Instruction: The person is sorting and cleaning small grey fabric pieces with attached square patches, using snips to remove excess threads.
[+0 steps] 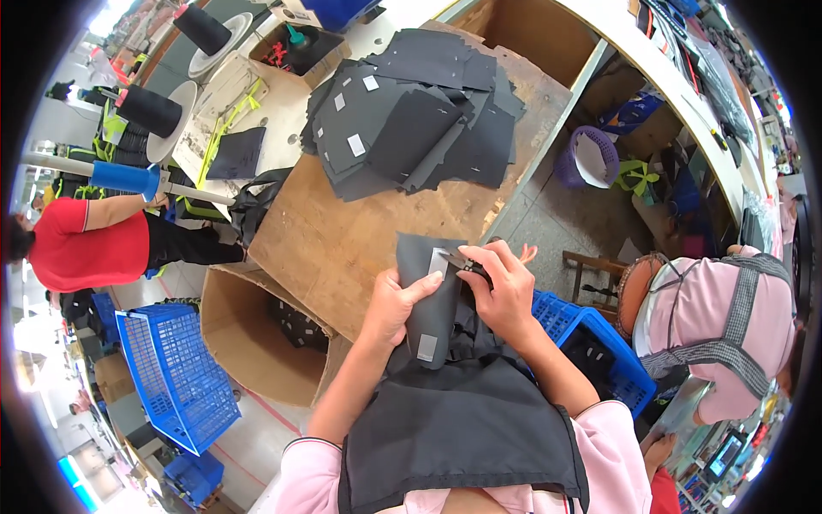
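Note:
My left hand [396, 305] grips a dark grey fabric piece [421, 300] by its left side, thumb lying on top. Two pale rectangular patches show on the piece: an upper patch [437, 261] and a lower patch [427, 345]. In my right hand [503, 287] is a small pair of thread snips [462, 263], its metal tips at the edge of the upper patch. Whether the blades touch the thread or cloth is too small to tell. Beyond my hands, a heap of similar dark fabric pieces [411, 111], some with pale patches, covers the far part of the wooden board [317, 231].
A cardboard box [248, 343] stands left of my lap, beside a blue crate [175, 373]. At my right is another blue crate [591, 338]. Thread cones [150, 111] stand far left. One person in red [86, 244] is at left, another in pink [711, 317] at right.

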`<state>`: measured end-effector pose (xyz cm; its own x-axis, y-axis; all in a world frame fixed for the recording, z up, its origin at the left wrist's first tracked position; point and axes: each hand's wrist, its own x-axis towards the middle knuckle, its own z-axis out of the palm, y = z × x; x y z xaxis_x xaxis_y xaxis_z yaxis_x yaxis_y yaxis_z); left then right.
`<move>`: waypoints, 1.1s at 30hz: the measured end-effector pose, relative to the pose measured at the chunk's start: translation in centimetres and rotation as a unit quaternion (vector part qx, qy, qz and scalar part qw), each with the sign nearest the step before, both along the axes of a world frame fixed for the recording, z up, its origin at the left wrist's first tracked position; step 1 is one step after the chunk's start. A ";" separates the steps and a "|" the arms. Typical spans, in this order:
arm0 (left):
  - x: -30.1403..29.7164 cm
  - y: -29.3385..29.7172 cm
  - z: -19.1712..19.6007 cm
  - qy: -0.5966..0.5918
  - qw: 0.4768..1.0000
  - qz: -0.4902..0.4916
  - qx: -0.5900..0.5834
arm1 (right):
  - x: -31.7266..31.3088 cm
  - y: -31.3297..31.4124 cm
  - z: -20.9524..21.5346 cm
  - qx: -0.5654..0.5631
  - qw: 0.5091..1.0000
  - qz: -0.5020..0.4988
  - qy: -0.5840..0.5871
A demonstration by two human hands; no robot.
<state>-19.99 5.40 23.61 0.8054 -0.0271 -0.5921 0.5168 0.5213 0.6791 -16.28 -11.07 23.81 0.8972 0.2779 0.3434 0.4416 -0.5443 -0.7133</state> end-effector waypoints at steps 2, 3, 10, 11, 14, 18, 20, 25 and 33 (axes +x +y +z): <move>-0.2 0.0 0.0 -0.006 1.000 0.000 0.010 | 0.2 -0.1 -0.2 -0.015 1.000 0.008 -0.012; -0.2 0.0 0.0 -0.007 1.000 -0.002 0.021 | 0.3 -0.1 -0.2 -0.030 0.999 0.015 -0.025; -0.5 0.1 0.4 -0.016 0.999 0.002 0.042 | 0.0 0.1 0.7 -0.037 0.999 0.029 -0.009; -0.5 0.1 0.4 -0.016 0.999 0.001 0.041 | 0.0 0.1 0.5 -0.037 0.999 0.029 -0.010; -0.6 0.0 0.5 -0.025 0.998 -0.001 0.054 | -0.3 -0.1 0.1 0.000 0.999 0.010 -0.045; -0.7 -0.3 0.3 -0.028 0.998 0.010 0.060 | -0.4 0.4 0.5 0.006 1.000 0.019 -0.013; -0.7 -0.3 0.3 -0.029 0.998 0.016 0.061 | -0.5 0.5 0.7 -0.026 0.999 0.026 0.003; -0.8 -0.2 0.4 -0.015 0.999 0.013 0.050 | -0.5 0.2 0.0 0.020 1.000 0.003 -0.018; -1.0 -0.2 0.2 -0.016 0.998 0.009 0.055 | -0.3 0.1 -0.2 0.000 1.000 0.015 -0.015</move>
